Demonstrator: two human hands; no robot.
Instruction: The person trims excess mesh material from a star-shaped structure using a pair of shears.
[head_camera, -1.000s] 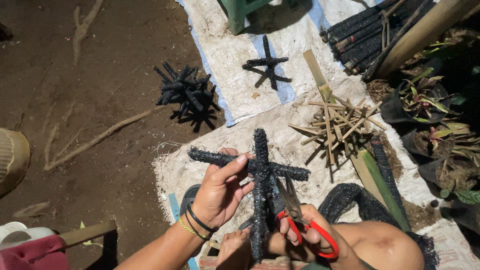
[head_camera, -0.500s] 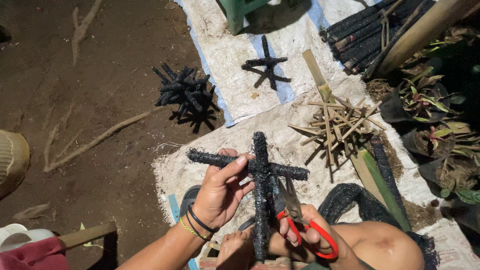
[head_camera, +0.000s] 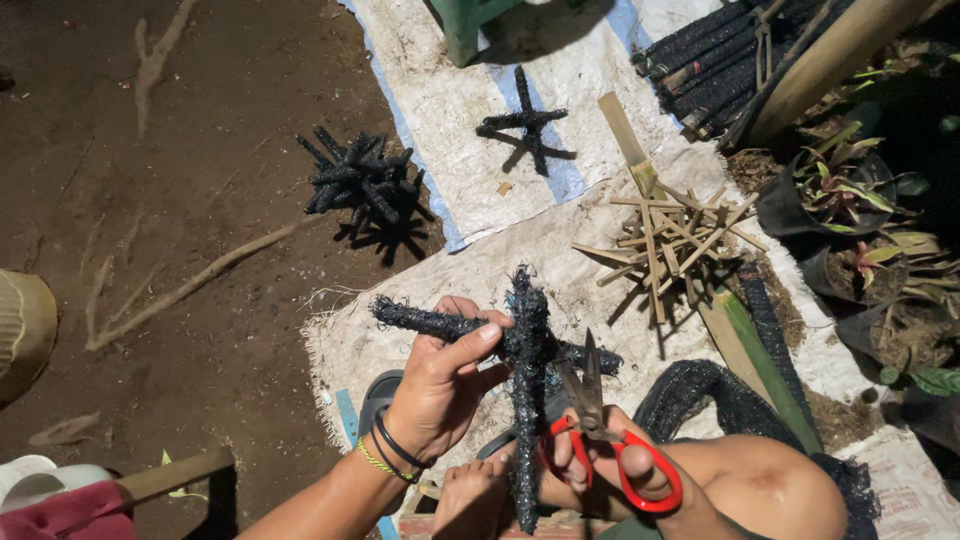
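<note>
Ground: bare dark soil with roots, under hard sun; white woven sacks (head_camera: 500, 190) are spread over it, I judge to keep the work off the dirt.

Cross: black mesh-wrapped cross (head_camera: 525, 350), held upright in front of me, above the sack near my knees; one bar runs across, the longer one stands vertical, so that the joint faces me.

Left hand: my left hand (head_camera: 440, 385) is closed around the cross bar beside the joint, thumb laid along the top; it steadies the piece.

Right hand: my right hand (head_camera: 610, 465) is closed through the red loops of the scissors (head_camera: 600, 430); the blades are slightly parted, tips up, just right of the joint and touching or nearly touching the mesh, I cannot tell which.

Foot: my toes (head_camera: 470, 490) lie at the lower end of the vertical bar; whether they press it I cannot tell.

Finished pieces: one cross (head_camera: 525, 122) lies alone on the sack, a pile of them (head_camera: 360, 182) on the soil, well apart from me.

Stock: bare bamboo sticks (head_camera: 670, 235) in a loose heap to my right; black wrapped rods (head_camera: 705, 55) bundled at the far right; loose black netting (head_camera: 700, 390) by my knee, within reach.

Plants: potted plants (head_camera: 840, 195) along the right edge.
</note>
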